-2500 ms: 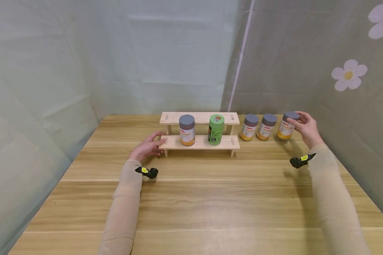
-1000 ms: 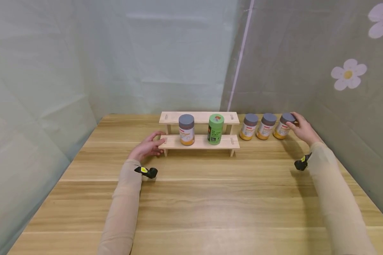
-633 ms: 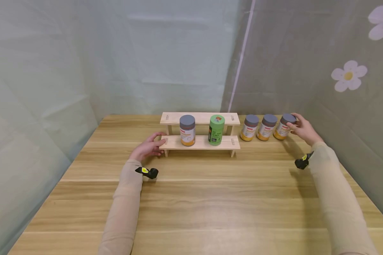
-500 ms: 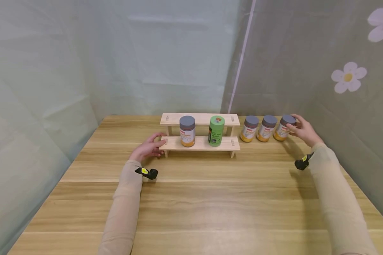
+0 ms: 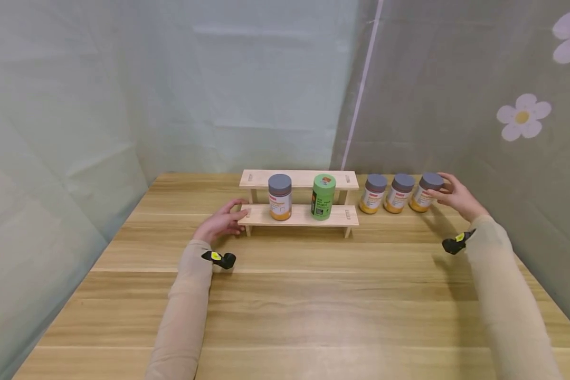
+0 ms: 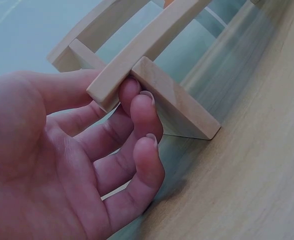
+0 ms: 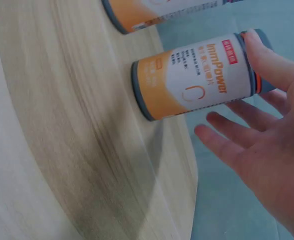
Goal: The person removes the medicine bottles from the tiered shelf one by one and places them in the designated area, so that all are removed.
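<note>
Standing on the lower step of the wooden shelf [image 5: 301, 215], a grey-lidded jar [image 5: 279, 199] and a green jar [image 5: 323, 199] are already placed; to the right of the shelf, on the table [image 5: 285, 311], a near jar [image 5: 372, 198], a middle jar [image 5: 398, 198] and an end jar [image 5: 422, 200] are lined up in a row, the end jar farthest from the shelf; its lid is pinched between the thumb and fingers of the right hand [image 5: 457, 197], so the row is judged all but formed, with only the release not yet done; the left end of the shelf's lower step is gripped by the left hand [image 5: 222, 222], its fingers curled beneath the board; the right fingertips are partly hidden behind the lid, and whether the end jar's base is fully seated cannot be told; in the right wrist view a neighbouring jar is cut off by the top edge, and the small label print cannot be made out.
</note>
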{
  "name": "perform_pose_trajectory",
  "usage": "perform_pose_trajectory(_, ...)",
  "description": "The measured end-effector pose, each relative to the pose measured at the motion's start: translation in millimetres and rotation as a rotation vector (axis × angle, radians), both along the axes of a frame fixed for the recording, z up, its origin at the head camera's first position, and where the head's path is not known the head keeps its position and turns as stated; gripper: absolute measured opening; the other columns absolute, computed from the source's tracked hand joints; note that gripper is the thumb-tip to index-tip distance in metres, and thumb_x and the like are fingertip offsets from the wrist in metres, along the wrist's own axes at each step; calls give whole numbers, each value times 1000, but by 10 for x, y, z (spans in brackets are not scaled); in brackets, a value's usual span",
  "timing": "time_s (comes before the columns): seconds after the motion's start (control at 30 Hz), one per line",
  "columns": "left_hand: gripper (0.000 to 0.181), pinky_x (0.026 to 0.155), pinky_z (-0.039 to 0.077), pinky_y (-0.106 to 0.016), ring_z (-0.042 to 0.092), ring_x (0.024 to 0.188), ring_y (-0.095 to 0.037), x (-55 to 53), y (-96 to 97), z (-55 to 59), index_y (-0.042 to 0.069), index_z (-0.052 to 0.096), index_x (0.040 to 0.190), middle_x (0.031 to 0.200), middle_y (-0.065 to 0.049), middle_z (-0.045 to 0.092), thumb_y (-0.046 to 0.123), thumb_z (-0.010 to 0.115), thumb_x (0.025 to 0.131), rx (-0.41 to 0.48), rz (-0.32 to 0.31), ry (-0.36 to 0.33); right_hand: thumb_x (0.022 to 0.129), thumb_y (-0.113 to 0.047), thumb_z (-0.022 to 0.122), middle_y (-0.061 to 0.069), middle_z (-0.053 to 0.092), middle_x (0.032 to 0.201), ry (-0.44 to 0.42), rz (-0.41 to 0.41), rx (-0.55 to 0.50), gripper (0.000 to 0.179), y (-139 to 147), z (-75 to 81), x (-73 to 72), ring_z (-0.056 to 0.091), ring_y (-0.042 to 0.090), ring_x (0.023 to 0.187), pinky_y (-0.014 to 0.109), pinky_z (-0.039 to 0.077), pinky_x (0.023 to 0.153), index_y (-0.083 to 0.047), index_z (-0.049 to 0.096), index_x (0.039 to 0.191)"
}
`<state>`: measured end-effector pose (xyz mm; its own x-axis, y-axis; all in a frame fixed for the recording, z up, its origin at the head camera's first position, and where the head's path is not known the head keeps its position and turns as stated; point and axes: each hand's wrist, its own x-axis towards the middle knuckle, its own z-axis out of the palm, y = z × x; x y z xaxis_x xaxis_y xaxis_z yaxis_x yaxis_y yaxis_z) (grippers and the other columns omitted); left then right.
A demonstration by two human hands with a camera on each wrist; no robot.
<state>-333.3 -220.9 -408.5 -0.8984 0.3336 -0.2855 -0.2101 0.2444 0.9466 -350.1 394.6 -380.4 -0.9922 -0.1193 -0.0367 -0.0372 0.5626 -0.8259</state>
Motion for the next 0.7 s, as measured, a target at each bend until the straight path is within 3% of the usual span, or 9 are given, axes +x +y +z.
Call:
perform_pose_trajectory(0.07,52,65,51,-25,60,68,-10,32,14,45,12,23,149,90,-1,56,21,46,103,1,-4,-4,99,-33,54,34,4,157,-3,-14,2,86,-11,31,25,17,49,143,61,26,112,-7,-7,155)
perform_pose_trajectory(0.17,52,65,51,-25,61,68,-10,64,24,91,11,23,148,87,0,56,20,46,103,10,-4,-5,98,-33,55,30,-2,159,16,-35,-12,87,-23,74,63,8,52,144,67,16,112,-8,-6,155)
perform_pose_trajectory(0.23,51,64,51,-24,61,67,-9,71,24,104,10,23,148,86,1,57,19,45,103,14,-9,-1,98,-34,55,29,0,159,27,-48,-17,86,-37,117,84,9,51,144,66,15,113,-8,-4,155)
perform_pose_trajectory(0.47,53,63,50,-23,61,68,-8,-94,-46,-123,15,23,148,87,1,57,25,48,103,18,-11,27,96,-37,57,28,6,160,62,-87,-35,89,-68,247,150,9,46,147,63,17,115,-14,-5,156)
perform_pose_trajectory(0.7,51,66,50,-24,61,72,-10,-81,-33,-148,17,26,147,92,0,57,27,49,102,3,-4,37,96,-40,58,26,8,160,129,-146,-49,90,-110,317,160,12,45,147,61,18,116,-16,-4,156)
